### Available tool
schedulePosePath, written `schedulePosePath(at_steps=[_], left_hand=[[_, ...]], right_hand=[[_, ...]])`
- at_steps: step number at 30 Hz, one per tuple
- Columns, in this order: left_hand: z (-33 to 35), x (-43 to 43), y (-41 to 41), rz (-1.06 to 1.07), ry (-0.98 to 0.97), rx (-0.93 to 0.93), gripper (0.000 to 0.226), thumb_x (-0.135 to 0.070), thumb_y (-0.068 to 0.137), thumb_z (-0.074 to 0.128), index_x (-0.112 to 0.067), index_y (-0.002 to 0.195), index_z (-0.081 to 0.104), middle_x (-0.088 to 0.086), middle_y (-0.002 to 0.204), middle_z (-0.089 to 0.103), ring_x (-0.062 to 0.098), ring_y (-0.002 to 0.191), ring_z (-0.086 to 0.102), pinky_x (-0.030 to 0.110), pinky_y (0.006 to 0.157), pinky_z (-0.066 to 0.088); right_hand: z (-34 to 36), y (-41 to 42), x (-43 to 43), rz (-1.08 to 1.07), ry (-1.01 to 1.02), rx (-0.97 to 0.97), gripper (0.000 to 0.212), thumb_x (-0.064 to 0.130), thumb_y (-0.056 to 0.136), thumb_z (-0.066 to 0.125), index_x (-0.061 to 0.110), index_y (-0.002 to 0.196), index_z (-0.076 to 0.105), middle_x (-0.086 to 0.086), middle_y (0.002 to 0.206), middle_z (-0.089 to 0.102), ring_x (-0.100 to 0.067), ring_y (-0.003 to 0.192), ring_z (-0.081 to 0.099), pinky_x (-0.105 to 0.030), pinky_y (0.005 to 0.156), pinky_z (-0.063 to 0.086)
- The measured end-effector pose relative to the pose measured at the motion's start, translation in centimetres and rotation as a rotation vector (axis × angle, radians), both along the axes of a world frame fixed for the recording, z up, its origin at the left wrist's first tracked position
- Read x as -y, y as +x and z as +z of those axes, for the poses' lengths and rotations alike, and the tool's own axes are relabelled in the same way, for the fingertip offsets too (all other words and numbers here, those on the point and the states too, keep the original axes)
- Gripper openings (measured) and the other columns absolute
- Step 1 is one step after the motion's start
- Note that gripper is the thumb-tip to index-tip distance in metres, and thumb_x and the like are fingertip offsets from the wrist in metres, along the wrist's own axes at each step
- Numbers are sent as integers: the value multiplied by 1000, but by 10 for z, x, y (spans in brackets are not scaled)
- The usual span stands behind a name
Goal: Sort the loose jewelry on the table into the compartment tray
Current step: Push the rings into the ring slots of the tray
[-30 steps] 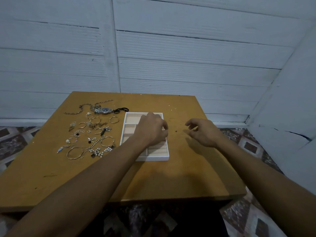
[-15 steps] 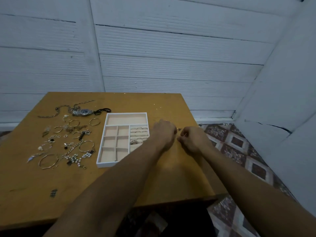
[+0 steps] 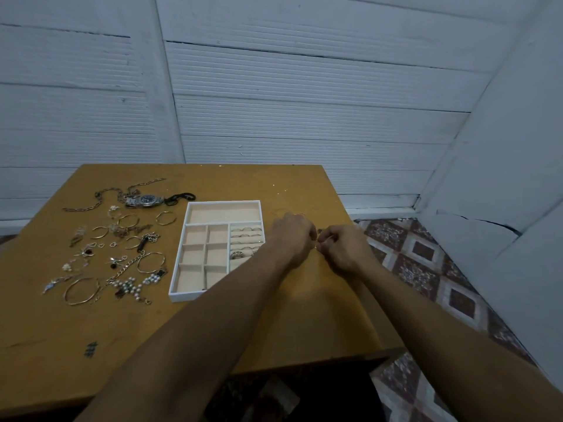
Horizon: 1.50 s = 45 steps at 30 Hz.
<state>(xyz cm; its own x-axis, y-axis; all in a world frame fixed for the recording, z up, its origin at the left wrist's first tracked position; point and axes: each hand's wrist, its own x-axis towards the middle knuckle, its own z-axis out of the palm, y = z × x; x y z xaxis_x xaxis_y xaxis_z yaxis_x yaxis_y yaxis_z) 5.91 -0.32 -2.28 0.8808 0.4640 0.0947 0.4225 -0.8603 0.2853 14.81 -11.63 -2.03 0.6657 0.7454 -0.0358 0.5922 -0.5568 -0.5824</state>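
A brown wooden tabletop (image 3: pixel 182 330) fills the lower half of the view, set against white panelled walls, with patterned floor tiles showing off its right edge. On it, near the middle, sits the white compartment tray (image 3: pixel 179 295), its long axis running away from the person. The wide far compartment and the six small squares on its left look empty; the ring rolls on its right side already carry several rings (image 3: pixel 245 229).

Left of the tray, well apart from both hands, lies the loose jewelry: a wristwatch (image 3: pixel 146 201) and a long chain (image 3: pixel 91 205) at the far end, then bangles (image 3: pixel 79 291), a pearl strand (image 3: pixel 131 286) and many small pendants and earrings nearer the person.

Both forearms reach in from the bottom edge and meet just right of the tray. The left hand (image 3: pixel 294 239) and the right hand (image 3: pixel 342 249) are curled, fingertips nearly touching, and seem to be pinching one very small piece between them; a faint glint shows at the gap, but the piece is too small to name, so which hand really has it cannot be told.

The relation that matters: the tray lies immediately to the left of the hands, with the ring rolls the closest compartments, and the left hand is the nearer one. A short leftward carry by that hand would probably reach them, whereas the remaining pile lies beyond the tray on its far side.
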Motion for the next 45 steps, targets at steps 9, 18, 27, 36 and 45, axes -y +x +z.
schedulePosePath(at_steps=[9,18,27,36,45], left_hand=[[2,-3,-5,92,-175,55,7,-27,84,69,-25,80,63,-2,92,67,20,90,59,34,80,47],[24,-20,-29,123,-237,86,15,-18,77,72,-24,66,63,-2,84,68,15,83,63,26,70,50],[50,-47,-95,128,-217,74,6,-19,80,75,-16,85,72,-1,87,70,12,77,63,24,70,49],[42,-46,-151,161,-192,90,11,-29,80,76,-24,90,76,-8,86,71,6,80,63,19,65,45],[18,-33,-156,179,2,103,12,-32,84,67,-31,94,74,-8,92,72,12,89,63,32,72,53]], right_hand=[[-2,1,2,-44,30,-26,13,22,86,70,20,78,60,0,80,64,-20,80,61,-37,73,51],[3,-5,7,-34,57,-33,12,20,82,74,15,80,64,0,77,64,-18,78,61,-37,74,51],[14,-27,11,-17,89,-118,10,20,82,75,16,77,67,3,69,63,-12,66,57,-27,61,47],[22,-65,-7,42,138,-129,5,15,81,74,14,79,70,0,80,71,-10,76,64,-22,64,51],[22,-76,-7,93,120,-96,6,17,79,76,15,81,70,-1,79,70,-11,73,62,-19,62,47]])
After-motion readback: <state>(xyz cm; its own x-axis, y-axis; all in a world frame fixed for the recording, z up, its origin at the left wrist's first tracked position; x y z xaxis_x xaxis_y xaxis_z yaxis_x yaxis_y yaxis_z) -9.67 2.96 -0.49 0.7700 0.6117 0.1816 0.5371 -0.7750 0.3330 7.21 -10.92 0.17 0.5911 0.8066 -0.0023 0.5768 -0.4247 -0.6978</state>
